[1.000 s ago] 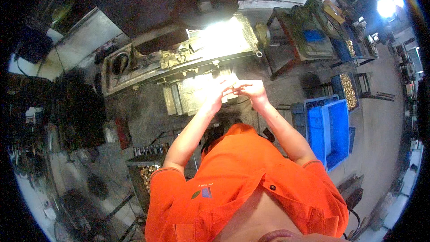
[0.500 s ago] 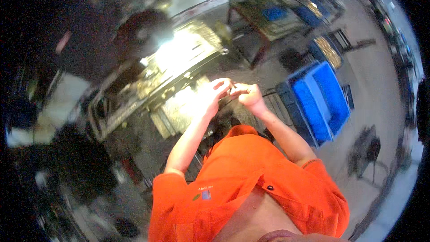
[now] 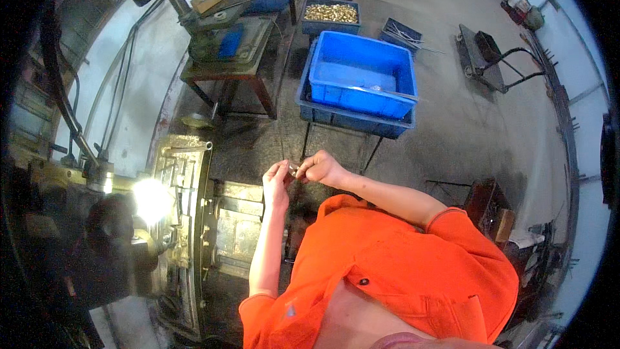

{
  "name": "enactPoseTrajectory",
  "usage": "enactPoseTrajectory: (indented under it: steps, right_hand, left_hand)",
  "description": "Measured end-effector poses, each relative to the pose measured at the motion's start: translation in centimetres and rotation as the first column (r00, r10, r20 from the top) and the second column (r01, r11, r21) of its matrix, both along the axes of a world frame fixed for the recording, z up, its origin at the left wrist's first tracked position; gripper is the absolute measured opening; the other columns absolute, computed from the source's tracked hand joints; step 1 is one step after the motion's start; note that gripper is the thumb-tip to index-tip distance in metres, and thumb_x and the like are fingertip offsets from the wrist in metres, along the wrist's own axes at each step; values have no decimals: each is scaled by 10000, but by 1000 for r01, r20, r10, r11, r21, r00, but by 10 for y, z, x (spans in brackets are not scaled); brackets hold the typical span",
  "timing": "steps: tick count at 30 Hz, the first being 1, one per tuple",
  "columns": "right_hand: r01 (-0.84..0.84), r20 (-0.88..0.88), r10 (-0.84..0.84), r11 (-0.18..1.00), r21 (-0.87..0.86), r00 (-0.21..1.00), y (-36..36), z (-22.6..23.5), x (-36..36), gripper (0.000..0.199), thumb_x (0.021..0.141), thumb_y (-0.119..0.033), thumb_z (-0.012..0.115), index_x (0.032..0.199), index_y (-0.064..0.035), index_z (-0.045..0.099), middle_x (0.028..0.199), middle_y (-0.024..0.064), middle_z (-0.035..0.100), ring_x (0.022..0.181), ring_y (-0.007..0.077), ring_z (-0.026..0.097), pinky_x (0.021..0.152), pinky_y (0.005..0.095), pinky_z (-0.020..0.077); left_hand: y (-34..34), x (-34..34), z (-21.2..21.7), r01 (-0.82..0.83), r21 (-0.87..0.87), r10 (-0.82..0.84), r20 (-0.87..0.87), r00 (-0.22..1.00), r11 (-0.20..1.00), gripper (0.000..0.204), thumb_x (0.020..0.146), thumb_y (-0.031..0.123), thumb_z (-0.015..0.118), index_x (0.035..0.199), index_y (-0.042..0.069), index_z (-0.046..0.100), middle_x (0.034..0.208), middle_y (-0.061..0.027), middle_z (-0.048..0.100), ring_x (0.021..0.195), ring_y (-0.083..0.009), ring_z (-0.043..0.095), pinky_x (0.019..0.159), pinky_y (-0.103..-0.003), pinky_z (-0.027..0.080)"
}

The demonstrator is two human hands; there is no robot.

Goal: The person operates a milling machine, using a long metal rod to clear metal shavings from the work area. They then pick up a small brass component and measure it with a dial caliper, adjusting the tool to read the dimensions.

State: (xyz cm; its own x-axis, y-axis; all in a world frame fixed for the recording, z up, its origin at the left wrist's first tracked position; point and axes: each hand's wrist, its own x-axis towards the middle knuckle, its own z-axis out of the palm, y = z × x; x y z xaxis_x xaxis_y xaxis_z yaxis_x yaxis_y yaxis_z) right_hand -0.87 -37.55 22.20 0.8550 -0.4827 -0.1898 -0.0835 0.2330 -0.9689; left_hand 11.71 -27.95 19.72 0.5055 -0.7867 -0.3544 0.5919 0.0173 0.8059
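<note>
In front of my chest my left hand (image 3: 276,183) and my right hand (image 3: 322,169) meet, fingertips almost touching. Between them is a small shiny metal piece (image 3: 292,170), pinched by the fingers of both hands. Its exact kind cannot be made out, since the fingertips cover most of it. To the left of my left hand stands a machine with a long slotted metal table (image 3: 187,220), and a bright lamp (image 3: 154,199) glares over it. Ahead of my right hand is a blue plastic bin (image 3: 361,100), set on another bin, with a thin rod across its front rim.
Past the bin stands a blue crate of brass-coloured parts (image 3: 330,27), and a similar crate (image 3: 258,1) is farther left. A metal workbench (image 3: 226,68) is at the far left. A flat trolley (image 3: 481,58) stands far right, and a dark shallow tray (image 3: 400,35) lies on the floor.
My view and body have turned right, so the machine now lies to my left and the blue bin straight ahead. Both hands remain together around the small metal piece.
</note>
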Motion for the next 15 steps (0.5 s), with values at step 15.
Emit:
enactPoseTrajectory:
  steps: [15]
  right_hand:
    - [-90, -34, 107, 940, 330, 994, -44, 3, -76, 264, 668, 33, 473, 881, 60, 628, 911, 130, 628, 743, 178, 606, 622, 308, 513]
  left_hand:
    - [-8, -61, 8, -182, 47, 187, -142, 972, 982, 205, 897, 190, 479, 870, -10, 514, 835, -151, 618, 699, -232, 630, 586, -326, 531]
